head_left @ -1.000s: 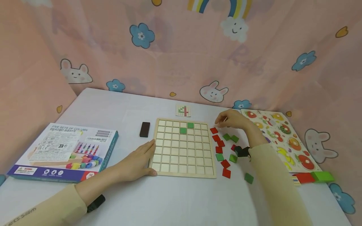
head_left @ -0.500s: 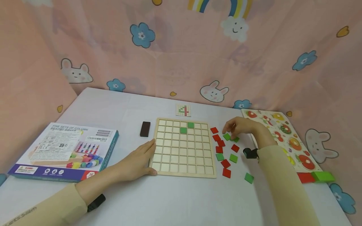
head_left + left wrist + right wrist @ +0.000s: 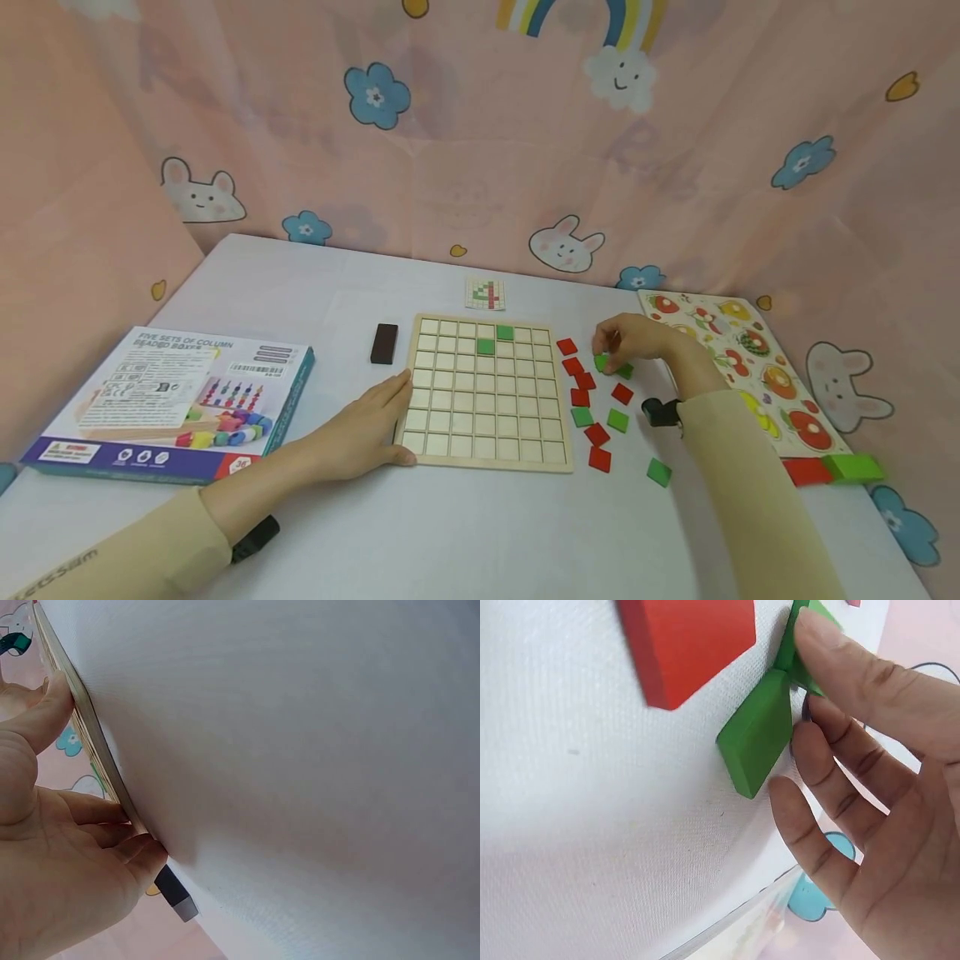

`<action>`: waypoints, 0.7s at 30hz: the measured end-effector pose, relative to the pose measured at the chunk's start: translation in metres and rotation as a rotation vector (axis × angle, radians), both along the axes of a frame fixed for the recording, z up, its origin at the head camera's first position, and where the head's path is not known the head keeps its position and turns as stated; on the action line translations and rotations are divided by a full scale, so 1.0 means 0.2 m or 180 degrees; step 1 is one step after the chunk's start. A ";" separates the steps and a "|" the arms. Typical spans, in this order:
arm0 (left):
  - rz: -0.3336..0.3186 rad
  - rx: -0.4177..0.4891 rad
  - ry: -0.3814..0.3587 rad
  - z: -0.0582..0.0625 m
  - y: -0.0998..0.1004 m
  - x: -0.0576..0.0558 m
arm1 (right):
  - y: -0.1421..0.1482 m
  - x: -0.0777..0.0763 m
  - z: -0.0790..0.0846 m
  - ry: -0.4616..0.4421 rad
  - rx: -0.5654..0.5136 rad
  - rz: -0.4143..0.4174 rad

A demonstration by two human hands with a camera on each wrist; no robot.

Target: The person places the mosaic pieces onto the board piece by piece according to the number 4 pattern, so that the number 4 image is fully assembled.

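Contact is now occurring at a green tile (image 3: 601,363), just right of the grid board (image 3: 465,400). I am seeing the right hand (image 3: 637,336) working lower and farther right than a second ago, when it was hovering near the board's far corner; its thumb and fingertips are pinching narrowly on the tile, though I am not managing to tell whether it is leaving the cloth (image 3: 480,533). I am judging that the work is standing at picking up, since no new piece is joining the board. The left hand (image 3: 363,433) is resting along the board's left edge, thumb spread wide from fingers, holding no tile.

Counting, I am finding five loose green tiles (image 3: 659,472), the pinched one included; seven loose red tiles (image 3: 597,434); and two seated green tiles (image 3: 486,347) in seven columns by seven rows. One pattern card (image 3: 485,294) is lying beyond the board, one dark block (image 3: 384,343) and one box (image 3: 225,367) to its left, one fruit board (image 3: 753,342) to its right.
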State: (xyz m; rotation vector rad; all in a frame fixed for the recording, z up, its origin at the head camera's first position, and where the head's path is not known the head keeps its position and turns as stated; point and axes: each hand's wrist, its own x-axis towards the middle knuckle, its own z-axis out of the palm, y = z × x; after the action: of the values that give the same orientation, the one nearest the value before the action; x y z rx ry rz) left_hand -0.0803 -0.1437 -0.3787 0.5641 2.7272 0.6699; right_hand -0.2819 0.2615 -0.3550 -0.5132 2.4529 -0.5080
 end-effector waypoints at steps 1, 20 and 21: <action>0.0002 0.0000 0.0001 0.00 0.00 0.00 | 0.00 0.00 0.00 0.0045 0.0010 0.0027; 0.0031 -0.0027 -0.0002 0.01 0.00 0.00 | -0.32 0.08 0.04 0.1030 -0.0850 -0.0461; 0.0025 -0.0028 0.0006 0.01 0.00 0.00 | -0.36 0.09 0.04 0.1004 -0.0892 -0.0445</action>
State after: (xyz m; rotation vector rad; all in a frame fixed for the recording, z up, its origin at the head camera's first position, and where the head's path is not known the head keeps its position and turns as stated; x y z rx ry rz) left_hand -0.0793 -0.1437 -0.3777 0.5525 2.7341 0.6593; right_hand -0.2636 0.1892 -0.3463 -0.5729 2.7473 -0.8973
